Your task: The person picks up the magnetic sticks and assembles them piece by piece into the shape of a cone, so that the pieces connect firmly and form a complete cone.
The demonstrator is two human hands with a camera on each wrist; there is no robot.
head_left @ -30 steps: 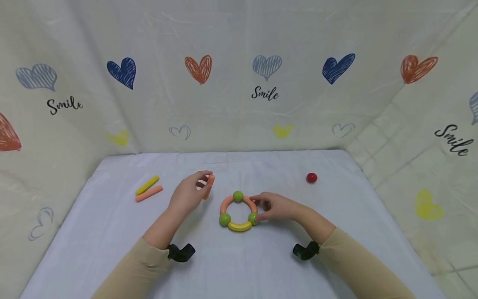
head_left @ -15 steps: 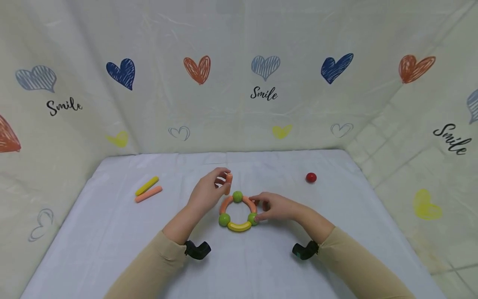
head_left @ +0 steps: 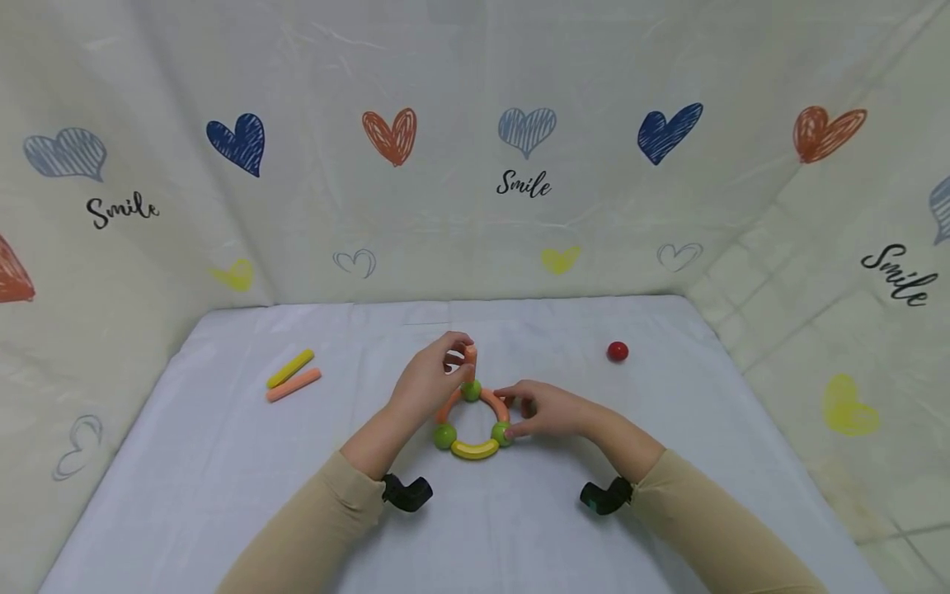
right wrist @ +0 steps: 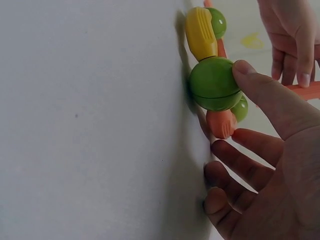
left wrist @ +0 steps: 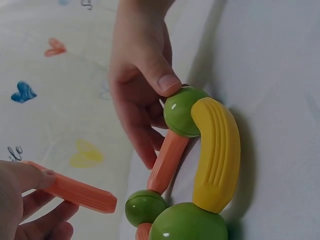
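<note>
My left hand (head_left: 426,381) pinches a straight orange stick (left wrist: 82,192) between thumb and fingers. The stick stands nearly upright over the ring's far green ball (head_left: 471,390); in the left wrist view a gap shows between its free end and the nearest ball. Flat on the cloth lies a ring of green balls joined by curved rods, two orange and one yellow (head_left: 475,450). My right hand (head_left: 552,410) holds the ring at its right side, thumb on the right green ball (right wrist: 215,82) and index finger against the curved orange rod (right wrist: 221,123).
To the left, a yellow stick (head_left: 290,369) and another orange stick (head_left: 293,385) lie side by side. A red ball (head_left: 618,351) rests at the back right. Behind the white-covered table (head_left: 519,528) hangs a sheet (head_left: 445,214) printed with hearts.
My left hand has carried the orange stick rightward, from left of the ring to over its far green ball. The right hand and the ring have stayed in place.
</note>
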